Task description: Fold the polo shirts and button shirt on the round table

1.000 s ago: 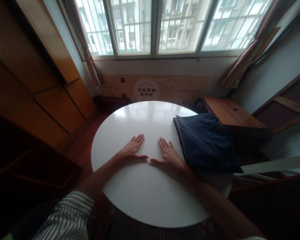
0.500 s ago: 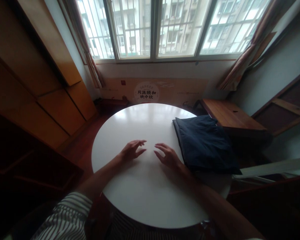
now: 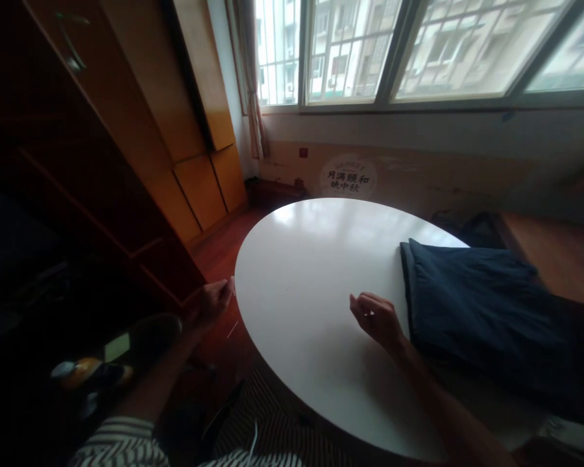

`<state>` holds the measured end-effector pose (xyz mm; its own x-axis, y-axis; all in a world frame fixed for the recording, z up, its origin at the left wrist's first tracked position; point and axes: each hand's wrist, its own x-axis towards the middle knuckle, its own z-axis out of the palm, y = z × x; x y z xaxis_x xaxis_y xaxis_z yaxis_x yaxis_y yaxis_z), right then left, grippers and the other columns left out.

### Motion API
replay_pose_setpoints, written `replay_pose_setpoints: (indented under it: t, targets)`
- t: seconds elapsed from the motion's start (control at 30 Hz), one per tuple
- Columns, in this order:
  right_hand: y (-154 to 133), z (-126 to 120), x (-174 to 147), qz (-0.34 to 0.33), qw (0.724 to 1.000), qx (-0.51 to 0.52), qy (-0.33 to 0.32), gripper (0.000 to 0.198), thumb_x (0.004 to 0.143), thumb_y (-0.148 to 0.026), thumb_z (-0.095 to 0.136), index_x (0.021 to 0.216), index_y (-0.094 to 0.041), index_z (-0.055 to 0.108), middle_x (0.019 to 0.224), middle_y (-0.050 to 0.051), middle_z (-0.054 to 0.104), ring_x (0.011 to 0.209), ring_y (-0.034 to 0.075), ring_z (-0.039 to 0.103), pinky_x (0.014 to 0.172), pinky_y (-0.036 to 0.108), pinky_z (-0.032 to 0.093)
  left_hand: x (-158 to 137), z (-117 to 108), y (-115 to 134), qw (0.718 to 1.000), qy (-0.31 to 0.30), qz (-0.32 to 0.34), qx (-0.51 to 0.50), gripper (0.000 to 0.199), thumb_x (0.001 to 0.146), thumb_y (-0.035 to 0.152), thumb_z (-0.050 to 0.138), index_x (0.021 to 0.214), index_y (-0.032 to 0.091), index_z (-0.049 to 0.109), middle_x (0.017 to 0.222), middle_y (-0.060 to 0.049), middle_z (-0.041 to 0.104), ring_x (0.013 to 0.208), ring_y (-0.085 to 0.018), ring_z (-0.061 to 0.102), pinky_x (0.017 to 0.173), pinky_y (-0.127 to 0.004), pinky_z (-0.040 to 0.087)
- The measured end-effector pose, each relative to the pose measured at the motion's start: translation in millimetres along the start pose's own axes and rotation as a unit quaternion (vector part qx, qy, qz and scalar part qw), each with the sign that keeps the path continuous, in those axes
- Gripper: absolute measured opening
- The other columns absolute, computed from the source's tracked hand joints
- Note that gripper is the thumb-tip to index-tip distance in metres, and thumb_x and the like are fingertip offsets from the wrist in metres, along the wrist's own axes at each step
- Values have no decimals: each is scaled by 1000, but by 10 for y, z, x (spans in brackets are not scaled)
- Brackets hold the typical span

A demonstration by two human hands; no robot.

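My left hand (image 3: 217, 299) is just off the left edge of the round white table (image 3: 316, 259), its fingers pinched together. A pale thin strand (image 3: 232, 329) shows below its fingertips; whether it joins the hand I cannot tell. Above the middle of the tabletop is my right hand (image 3: 378, 319), with its fingers curled in and thumb pressed to them. Anything in either pinch is too small to make out. Folded dark blue cloth (image 3: 477, 298) lies on the table's right side, to the right of my right hand.
Low on the left, a bottle with an orange label (image 3: 80, 373) stands by a pale yellow-green card (image 3: 117, 348). Wooden cabinets (image 3: 199, 188) line the left wall. A brown wooden bench (image 3: 555, 253) is beyond the cloth, and a barred window (image 3: 350, 52) spans the back.
My view has turned left. My left hand has moved from over the table to beyond its left edge, drawing apart from my right hand. Both hands have closed from loosely spread fingers.
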<state>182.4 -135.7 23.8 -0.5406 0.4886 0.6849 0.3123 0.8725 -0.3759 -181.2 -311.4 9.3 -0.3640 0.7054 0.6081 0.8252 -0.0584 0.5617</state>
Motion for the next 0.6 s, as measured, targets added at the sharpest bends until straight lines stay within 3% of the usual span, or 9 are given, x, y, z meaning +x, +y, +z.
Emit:
replay_pose_setpoints:
  t: [0.1, 0.2, 0.3, 0.43, 0.6]
  targets:
    - [-5, 2, -2, -4, 1000, 14, 5, 46, 95, -27, 53, 53, -21, 36, 51, -6, 36, 45, 8, 33, 50, 23, 29, -686, -126, -429, 987, -86, -106, 89, 50, 97, 46, 44, 55, 20, 50, 50, 1, 51, 48, -12, 48, 56, -25, 39]
    - [-21, 1, -4, -5, 1000, 31, 3, 44, 94, -26, 55, 54, -22, 37, 52, -6, 36, 46, 9, 34, 50, 23, 31, -1331, -254, -808, 942, -173, -248, 146, 42, 95, 46, 41, 67, 21, 60, 66, -3, 65, 63, -19, 61, 67, -29, 47]
    - [-34, -4, -5, -7, 999, 35, -3, 43, 93, -26, 56, 54, -22, 38, 53, -6, 36, 45, 9, 34, 50, 24, 32, -1773, -506, -1116, 885, -162, -371, 230, 30, 91, 37, 43, 91, 21, 68, 97, -9, 71, 95, -26, 67, 88, -34, 49]
    - [-26, -1, -13, -13, 999, 48, -7, 42, 93, -27, 57, 56, -22, 38, 53, -5, 36, 45, 9, 35, 49, 25, 32, -2004, -834, -1421, 807, -88, -483, 328, 52, 87, 37, 44, 125, 3, 58, 131, -26, 57, 130, -34, 50, 108, -41, 39]
    - [-18, 12, -22, -18, 999, 48, -11, 43, 93, -26, 57, 56, -22, 37, 53, -6, 35, 45, 9, 34, 49, 24, 31, -1908, -829, -1745, 740, -83, -579, 331, 65, 84, 46, 46, 117, -9, 58, 118, -35, 60, 123, -43, 54, 100, -47, 44]
